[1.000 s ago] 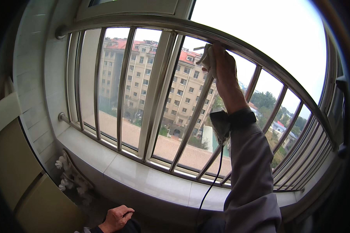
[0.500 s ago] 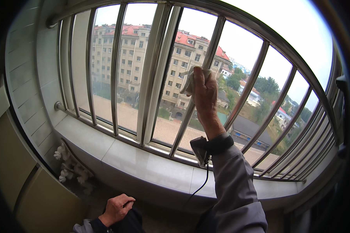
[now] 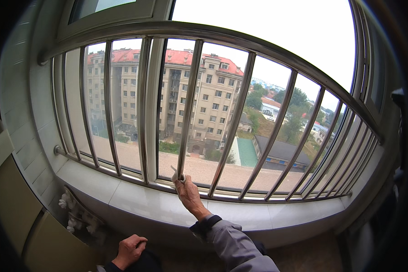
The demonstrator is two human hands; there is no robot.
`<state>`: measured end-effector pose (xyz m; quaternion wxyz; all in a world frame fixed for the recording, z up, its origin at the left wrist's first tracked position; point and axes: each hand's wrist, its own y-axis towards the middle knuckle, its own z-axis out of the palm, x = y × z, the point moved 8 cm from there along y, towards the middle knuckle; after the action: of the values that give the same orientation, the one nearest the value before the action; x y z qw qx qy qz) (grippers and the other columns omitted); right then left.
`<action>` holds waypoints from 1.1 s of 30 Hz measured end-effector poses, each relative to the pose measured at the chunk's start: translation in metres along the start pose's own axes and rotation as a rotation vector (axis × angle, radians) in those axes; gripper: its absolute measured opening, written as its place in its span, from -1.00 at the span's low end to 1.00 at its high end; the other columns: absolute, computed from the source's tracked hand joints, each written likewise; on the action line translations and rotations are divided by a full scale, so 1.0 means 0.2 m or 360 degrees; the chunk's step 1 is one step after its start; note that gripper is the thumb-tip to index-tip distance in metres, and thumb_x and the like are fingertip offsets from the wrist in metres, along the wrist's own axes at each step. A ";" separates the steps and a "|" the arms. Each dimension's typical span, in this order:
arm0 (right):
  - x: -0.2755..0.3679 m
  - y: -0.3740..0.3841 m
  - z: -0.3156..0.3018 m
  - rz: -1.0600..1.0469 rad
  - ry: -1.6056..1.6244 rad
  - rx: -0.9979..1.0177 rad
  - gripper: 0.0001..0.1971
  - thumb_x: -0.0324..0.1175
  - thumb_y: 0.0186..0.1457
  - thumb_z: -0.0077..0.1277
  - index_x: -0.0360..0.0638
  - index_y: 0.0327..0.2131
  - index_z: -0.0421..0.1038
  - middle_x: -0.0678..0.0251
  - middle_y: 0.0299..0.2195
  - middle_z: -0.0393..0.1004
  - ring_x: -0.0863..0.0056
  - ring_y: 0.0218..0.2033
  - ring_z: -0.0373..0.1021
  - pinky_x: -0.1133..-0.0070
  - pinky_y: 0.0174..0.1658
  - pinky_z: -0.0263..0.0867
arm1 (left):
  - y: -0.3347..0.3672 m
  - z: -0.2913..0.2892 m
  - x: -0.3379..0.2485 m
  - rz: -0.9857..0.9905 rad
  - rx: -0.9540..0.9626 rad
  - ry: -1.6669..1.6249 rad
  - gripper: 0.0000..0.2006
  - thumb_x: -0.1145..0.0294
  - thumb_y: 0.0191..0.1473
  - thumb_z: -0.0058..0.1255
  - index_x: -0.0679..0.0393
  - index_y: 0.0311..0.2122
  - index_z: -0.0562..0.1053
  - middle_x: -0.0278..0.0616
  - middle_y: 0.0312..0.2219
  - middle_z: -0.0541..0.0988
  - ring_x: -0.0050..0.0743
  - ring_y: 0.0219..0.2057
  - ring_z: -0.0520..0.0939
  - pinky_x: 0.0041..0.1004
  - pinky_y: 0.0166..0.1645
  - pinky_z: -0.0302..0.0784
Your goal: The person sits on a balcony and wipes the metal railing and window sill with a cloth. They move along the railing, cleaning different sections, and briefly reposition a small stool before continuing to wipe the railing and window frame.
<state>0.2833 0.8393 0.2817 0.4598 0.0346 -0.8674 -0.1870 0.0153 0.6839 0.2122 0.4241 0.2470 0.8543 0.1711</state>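
My right hand reaches up from the lower edge in a grey sleeve and presses a small white cloth against the foot of one vertical steel bar of the window railing. The cloth is mostly hidden inside my fingers. That bar belongs to a curved metal guard rail in front of the window. My left hand rests low near the bottom edge, fingers curled into a loose fist, with nothing seen in it.
A pale tiled window sill runs under the bars. A white radiator sits below it at the left, beside beige wall panels. Outside are multi-storey buildings with red roofs and trees.
My right hand has slid with the cloth down the railing, from near the top rail to the bottom of a bar close to the sill. The view has shifted; my left hand stays low.
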 end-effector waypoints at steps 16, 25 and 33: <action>1.02 0.29 -1.55 -0.0629 0.0945 -0.0762 -0.54 -0.05 0.43 -0.17 -0.25 0.14 0.34 0.09 0.00 0.42 0.38 0.09 0.37 0.41 0.16 0.33 | 0.01 0.02 -0.02 -0.0041 0.0012 -0.0045 -0.93 0.51 0.03 0.19 0.21 -0.33 0.62 -0.08 -0.47 0.60 -0.12 -0.46 0.65 -0.34 -0.37 0.52; 1.13 0.62 -1.35 -0.0838 0.0410 -0.0583 -0.50 0.13 0.32 0.01 -0.21 -0.12 0.37 0.29 -0.35 0.51 0.62 -0.45 0.46 0.58 -0.37 0.51 | 0.02 0.03 -0.02 -0.0079 0.0041 -0.0002 -0.91 0.55 0.01 0.17 0.18 -0.33 0.62 -0.12 -0.49 0.60 -0.14 -0.48 0.66 -0.35 -0.39 0.55; 0.19 0.18 -0.74 -0.0549 0.0592 -0.0413 -0.51 0.11 0.32 0.03 -0.16 -0.12 0.24 0.29 -0.43 0.47 0.58 -0.48 0.45 0.58 -0.49 0.40 | 0.04 0.08 -0.04 -0.0077 0.0087 0.0050 -0.91 0.56 0.01 0.18 0.19 -0.32 0.61 -0.10 -0.47 0.61 -0.12 -0.46 0.66 -0.34 -0.37 0.55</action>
<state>0.3851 0.8210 0.3992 0.5731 0.1562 -0.7183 -0.3623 0.0355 0.6876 0.2124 0.4077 0.2349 0.8710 0.1413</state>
